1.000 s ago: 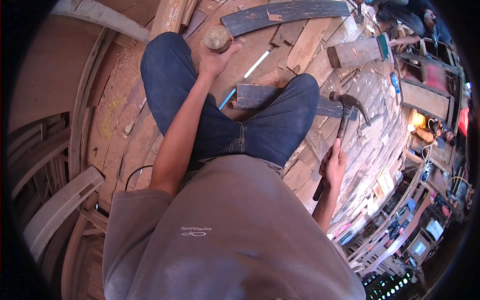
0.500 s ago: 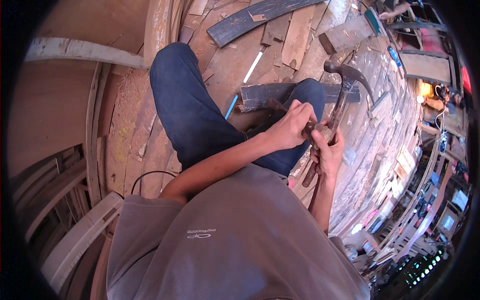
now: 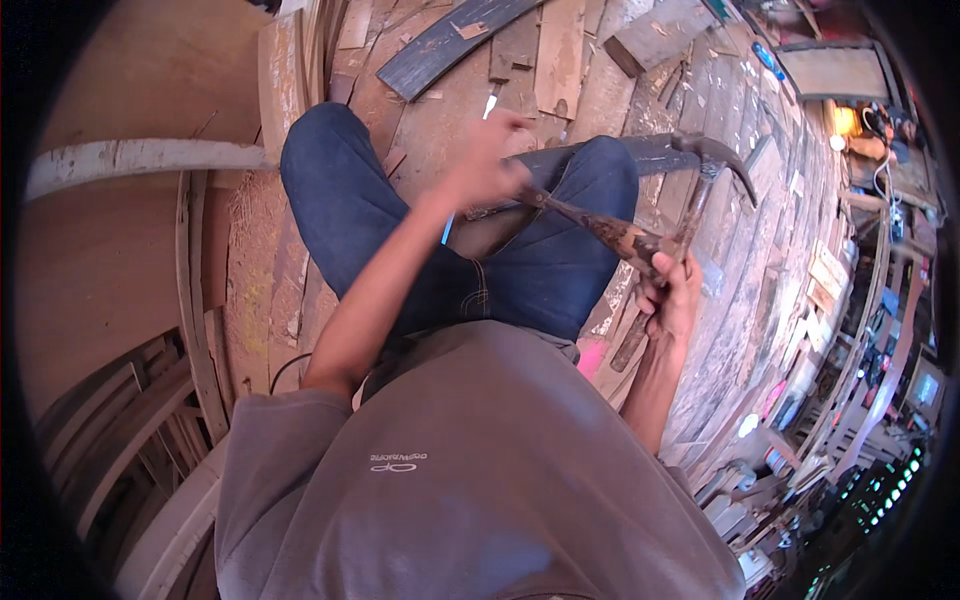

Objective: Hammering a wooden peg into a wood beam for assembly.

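Head view: the person sits on a plank floor point(image 3: 720, 330) with knees spread. The right hand point(image 3: 668, 290) has its grip clamped on the handle of a claw hammer point(image 3: 700, 190), head up beside the right knee. The left hand point(image 3: 485, 165), blurred, closes on one end of a dark rusty tool point(image 3: 590, 222) whose other end reaches the right hand. I judge nothing struck yet; the work looks barely begun

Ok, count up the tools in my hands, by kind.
Claw hammer: 1, gripped in the right hand
Long rusty tool: 1, running from the right hand to the blurred left hand
Total: 2
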